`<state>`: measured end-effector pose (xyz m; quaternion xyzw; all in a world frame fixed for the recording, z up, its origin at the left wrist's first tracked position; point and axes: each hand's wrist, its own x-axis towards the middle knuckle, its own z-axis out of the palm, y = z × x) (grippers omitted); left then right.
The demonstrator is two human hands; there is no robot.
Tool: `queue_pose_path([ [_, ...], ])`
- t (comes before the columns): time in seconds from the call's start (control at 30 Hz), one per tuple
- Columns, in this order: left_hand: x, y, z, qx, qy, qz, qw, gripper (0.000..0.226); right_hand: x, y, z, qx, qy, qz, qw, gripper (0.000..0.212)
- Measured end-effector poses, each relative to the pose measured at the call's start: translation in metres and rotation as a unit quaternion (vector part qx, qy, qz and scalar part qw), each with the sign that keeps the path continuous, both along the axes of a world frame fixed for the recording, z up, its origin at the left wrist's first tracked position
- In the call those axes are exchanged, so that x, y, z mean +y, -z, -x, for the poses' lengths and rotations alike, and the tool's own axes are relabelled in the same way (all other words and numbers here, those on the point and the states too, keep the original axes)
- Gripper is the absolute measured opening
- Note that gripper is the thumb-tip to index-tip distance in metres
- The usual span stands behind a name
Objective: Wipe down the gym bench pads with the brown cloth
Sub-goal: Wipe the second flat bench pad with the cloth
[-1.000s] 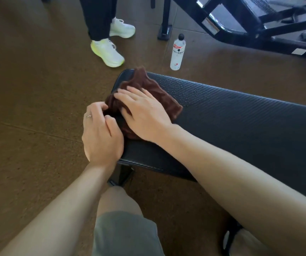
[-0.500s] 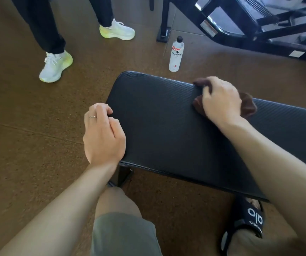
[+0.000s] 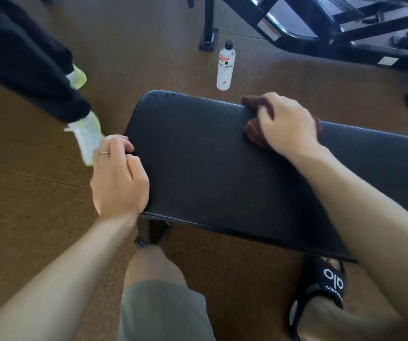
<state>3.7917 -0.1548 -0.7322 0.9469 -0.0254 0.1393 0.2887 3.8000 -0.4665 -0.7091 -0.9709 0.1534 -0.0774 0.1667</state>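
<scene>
The black bench pad (image 3: 210, 168) served as the surface, running from the middle of the view off toward the right edge. The brown cloth (image 3: 256, 134) lay bunched on the pad's far edge, partway along from its rounded end. The right hand (image 3: 287, 124) sat on top of the cloth with its fingers (image 3: 265, 118) curled down over it, clamped on the fabric and pressing it against the pad. The left hand (image 3: 118, 178) rested at the pad's near left corner, its fingers (image 3: 121, 143) bent together over the rounded end; a ring showed on one of them.

On the floor (image 3: 26, 217) just beyond the pad's far edge stood a white bottle (image 3: 225, 67), upright, black cap on; what it contained could not be told through its opaque label. Past the bottle stood a black machine frame (image 3: 321, 33). To the left of the pad, another person's dark trouser leg (image 3: 26, 65) and pale yellow-green shoe (image 3: 87, 139) appeared, the shoe blurred. Below the pad's near edge showed a black slide sandal (image 3: 326, 286).
</scene>
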Motion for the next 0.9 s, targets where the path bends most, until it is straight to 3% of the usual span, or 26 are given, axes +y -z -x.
queue_pose_path([
  [0.1,-0.001,0.001,0.001,-0.014,-0.004,-0.006,1.0,0.017,-0.033,0.002,0.036,-0.028,0.054,-0.016,0.998,0.029],
  [0.2,-0.004,0.001,0.001,-0.013,-0.013,-0.006,1.0,0.021,-0.008,0.008,0.019,-0.041,0.077,-0.013,0.996,0.032],
  [0.33,-0.005,-0.001,0.002,-0.01,-0.011,-0.008,1.0,0.024,0.091,0.017,-0.016,-0.044,-0.022,0.034,0.998,0.041],
  [0.43,-0.002,-0.001,0.002,-0.005,-0.014,0.002,1.0,0.027,0.152,0.02,0.021,-0.05,-0.136,0.009,0.989,0.045],
  [0.57,-0.001,-0.003,0.003,0.003,-0.009,0.024,1.0,0.034,0.155,0.011,0.121,0.002,-0.23,-0.012,0.973,0.048],
  [0.67,0.0,-0.003,0.003,0.005,0.001,0.023,1.0,0.04,0.144,0.009,0.137,0.025,-0.264,0.026,0.964,0.049],
  [0.77,0.001,-0.004,0.003,0.005,0.004,0.025,1.0,0.037,0.134,0.009,0.1,0.005,-0.251,0.002,0.968,0.048],
  [0.9,0.004,-0.001,0.002,0.001,0.008,0.01,1.0,0.029,0.127,0.015,0.022,-0.038,-0.14,-0.023,0.989,0.046],
])
